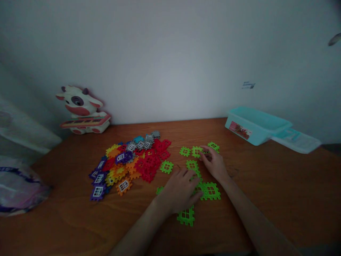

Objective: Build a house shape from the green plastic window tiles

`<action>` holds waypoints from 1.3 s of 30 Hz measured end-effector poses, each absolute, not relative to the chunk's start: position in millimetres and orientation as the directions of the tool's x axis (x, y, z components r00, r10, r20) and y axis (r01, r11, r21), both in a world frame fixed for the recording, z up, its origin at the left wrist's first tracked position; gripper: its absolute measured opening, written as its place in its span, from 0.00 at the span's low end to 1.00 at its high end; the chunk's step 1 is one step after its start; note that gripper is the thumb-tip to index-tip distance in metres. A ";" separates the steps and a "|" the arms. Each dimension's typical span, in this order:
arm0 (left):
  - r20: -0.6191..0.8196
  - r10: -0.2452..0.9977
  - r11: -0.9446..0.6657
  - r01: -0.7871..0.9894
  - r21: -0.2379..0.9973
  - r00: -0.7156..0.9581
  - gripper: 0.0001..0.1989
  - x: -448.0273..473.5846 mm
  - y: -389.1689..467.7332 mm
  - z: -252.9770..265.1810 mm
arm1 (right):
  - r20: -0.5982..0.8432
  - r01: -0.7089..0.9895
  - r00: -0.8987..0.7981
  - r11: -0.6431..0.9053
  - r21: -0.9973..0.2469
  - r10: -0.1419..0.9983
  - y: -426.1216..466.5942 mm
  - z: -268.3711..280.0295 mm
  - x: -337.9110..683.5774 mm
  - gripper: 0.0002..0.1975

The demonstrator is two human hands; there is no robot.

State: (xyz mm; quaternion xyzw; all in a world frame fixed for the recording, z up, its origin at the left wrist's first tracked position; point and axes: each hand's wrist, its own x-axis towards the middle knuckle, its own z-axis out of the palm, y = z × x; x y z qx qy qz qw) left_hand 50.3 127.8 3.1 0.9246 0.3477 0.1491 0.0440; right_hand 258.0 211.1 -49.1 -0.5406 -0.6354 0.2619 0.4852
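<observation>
Green interlocking window tiles lie in front of me, some joined together in a cross-like shape (211,191). My left hand (179,190) rests over the left part of that joined shape, its thumb and fingers apart, and hides some tiles beneath. My right hand (214,164) is farther forward, with thumb and index finger closed at the right edge of a loose green tile (196,152). Other loose green tiles lie around it: one to the left (184,151), one behind the fingers (213,146) and one nearer the pile (166,167).
A heap of red tiles (150,161), with orange, yellow, purple and grey ones, spreads to the left. A cow toy keyboard (84,121) stands at the back left. A turquoise box (245,131) with its lid (301,141) is at the back right. A plastic bag (21,188) lies far left.
</observation>
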 end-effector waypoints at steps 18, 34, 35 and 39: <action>0.679 0.305 -0.911 0.413 0.003 0.668 0.19 21.4 123.3 -21.0 | 0.151 0.512 -0.291 0.287 -0.809 0.945 271.6 -34.4 239.0 0.16; 0.215 0.580 -0.799 0.497 0.339 0.786 0.32 18.0 126.6 -9.6 | -0.154 0.487 -0.212 -0.033 -0.873 0.965 177.9 24.6 307.3 0.13; 0.205 0.586 -0.792 0.502 0.347 0.784 0.31 17.5 127.0 -8.9 | -0.138 0.519 -0.201 -0.014 -0.855 0.970 174.9 23.4 308.0 0.11; 0.208 0.611 -0.776 0.526 0.349 0.764 0.25 16.6 129.4 -9.7 | -0.102 0.548 -0.175 0.011 -0.836 0.979 168.1 17.1 310.3 0.08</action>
